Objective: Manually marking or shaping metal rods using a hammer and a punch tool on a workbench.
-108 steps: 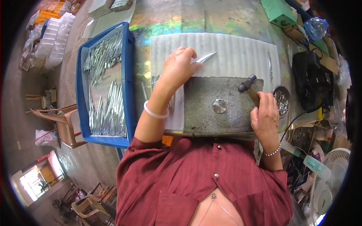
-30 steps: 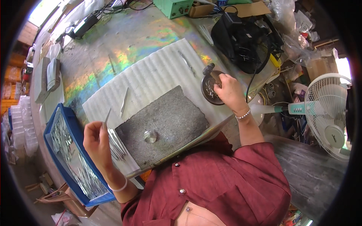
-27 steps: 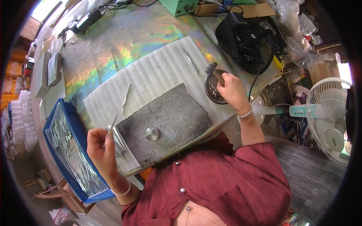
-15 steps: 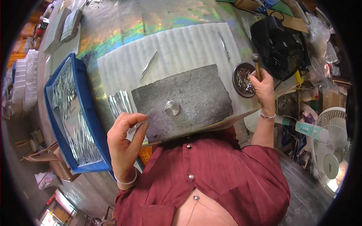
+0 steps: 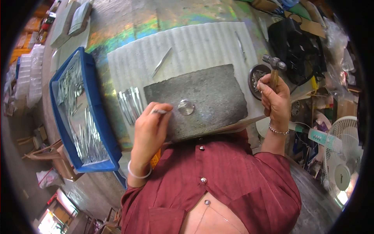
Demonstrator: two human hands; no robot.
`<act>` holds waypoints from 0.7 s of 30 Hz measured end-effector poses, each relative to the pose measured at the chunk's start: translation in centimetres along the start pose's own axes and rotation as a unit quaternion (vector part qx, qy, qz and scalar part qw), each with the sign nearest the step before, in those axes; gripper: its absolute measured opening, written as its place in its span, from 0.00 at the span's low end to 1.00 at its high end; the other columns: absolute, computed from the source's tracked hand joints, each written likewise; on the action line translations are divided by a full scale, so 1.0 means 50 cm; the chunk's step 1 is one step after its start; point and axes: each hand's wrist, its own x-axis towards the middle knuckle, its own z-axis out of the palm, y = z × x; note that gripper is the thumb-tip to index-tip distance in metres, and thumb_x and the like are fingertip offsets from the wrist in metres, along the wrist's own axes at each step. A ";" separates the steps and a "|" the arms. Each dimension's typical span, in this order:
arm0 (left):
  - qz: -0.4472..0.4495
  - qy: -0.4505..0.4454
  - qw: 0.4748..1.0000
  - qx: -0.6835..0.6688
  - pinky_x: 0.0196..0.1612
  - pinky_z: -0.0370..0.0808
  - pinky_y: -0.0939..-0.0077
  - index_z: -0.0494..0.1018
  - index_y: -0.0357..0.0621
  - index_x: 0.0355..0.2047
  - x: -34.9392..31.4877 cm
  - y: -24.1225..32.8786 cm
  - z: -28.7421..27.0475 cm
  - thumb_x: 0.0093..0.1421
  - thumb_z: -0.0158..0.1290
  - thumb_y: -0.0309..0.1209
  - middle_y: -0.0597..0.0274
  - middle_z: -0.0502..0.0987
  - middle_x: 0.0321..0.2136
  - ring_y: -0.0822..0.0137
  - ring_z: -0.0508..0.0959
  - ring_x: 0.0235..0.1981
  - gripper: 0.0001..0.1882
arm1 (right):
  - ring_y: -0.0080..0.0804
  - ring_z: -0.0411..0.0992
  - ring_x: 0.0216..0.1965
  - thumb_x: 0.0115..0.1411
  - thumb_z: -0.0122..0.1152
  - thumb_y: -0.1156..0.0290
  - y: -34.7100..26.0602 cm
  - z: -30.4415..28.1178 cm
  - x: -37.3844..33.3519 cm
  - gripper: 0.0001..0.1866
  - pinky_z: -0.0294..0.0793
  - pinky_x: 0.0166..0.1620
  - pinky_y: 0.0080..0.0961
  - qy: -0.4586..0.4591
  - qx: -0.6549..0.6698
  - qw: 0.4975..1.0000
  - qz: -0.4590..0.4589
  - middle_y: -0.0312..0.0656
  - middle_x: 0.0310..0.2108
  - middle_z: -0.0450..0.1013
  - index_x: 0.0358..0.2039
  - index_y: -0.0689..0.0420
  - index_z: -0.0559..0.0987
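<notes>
My left hand [image 5: 149, 126] is closed at the left edge of a dark, rough slab [image 5: 214, 91]. Its fingers pinch a slender silver metal piece [image 5: 159, 112], mostly hidden by them. Just right of those fingertips, a round shiny metal disc [image 5: 186, 107] lies on the slab. My right hand [image 5: 277, 102] grips a small hammer [image 5: 274, 76] by its wooden handle, head up. Its thumb and forefinger are pinched together beside a dark round bowl [image 5: 251, 86] of small metal pins; whether they hold a pin is too small to tell.
A bundle of silver strips [image 5: 130, 102] lies left of the slab on a white foam sheet [image 5: 202, 43], with single strips farther back. The blue tray [image 5: 94, 84] at left holds many more. A black bag [image 5: 300, 50] sits at far right, a white fan [image 5: 343, 148] below it.
My left hand has turned and moved to the slab's edge, nearer the disc. My right hand has drawn back from the bowl, with the hammer head now tipped into fuller view.
</notes>
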 end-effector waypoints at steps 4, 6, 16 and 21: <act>-0.017 0.040 0.999 -0.008 0.32 0.72 0.75 0.72 0.35 0.35 -0.009 -0.012 0.013 0.56 0.51 0.19 0.55 0.76 0.30 0.62 0.77 0.28 0.06 | 0.09 0.57 0.13 0.56 0.57 0.80 -0.012 0.077 -0.032 0.08 0.52 0.15 0.10 -0.079 0.028 0.996 0.019 0.36 0.26 0.72 0.37 0.63 0.74; -0.117 0.014 0.944 -0.309 0.33 0.72 0.78 0.70 0.35 0.38 -0.017 -0.015 0.017 0.58 0.51 0.21 0.57 0.77 0.32 0.69 0.76 0.28 0.07 | 0.09 0.59 0.15 0.55 0.57 0.80 -0.014 0.114 -0.051 0.08 0.54 0.17 0.09 -0.125 0.029 0.991 0.045 0.35 0.27 0.72 0.37 0.63 0.74; -0.180 -0.049 0.656 -0.731 0.30 0.72 0.81 0.69 0.38 0.40 -0.025 -0.024 0.032 0.59 0.52 0.23 0.54 0.77 0.32 0.71 0.75 0.26 0.09 | 0.13 0.66 0.29 0.50 0.63 0.83 -0.016 0.261 -0.087 0.10 0.64 0.32 0.11 -0.288 0.008 0.956 0.053 0.31 0.27 0.69 0.32 0.60 0.72; -0.188 -0.068 0.656 -0.728 0.30 0.72 0.81 0.69 0.38 0.40 -0.026 -0.020 0.031 0.59 0.53 0.23 0.54 0.77 0.32 0.70 0.75 0.26 0.09 | 0.12 0.66 0.29 0.51 0.63 0.82 -0.013 0.265 -0.088 0.11 0.64 0.32 0.10 -0.292 0.019 0.955 0.048 0.31 0.27 0.69 0.33 0.60 0.72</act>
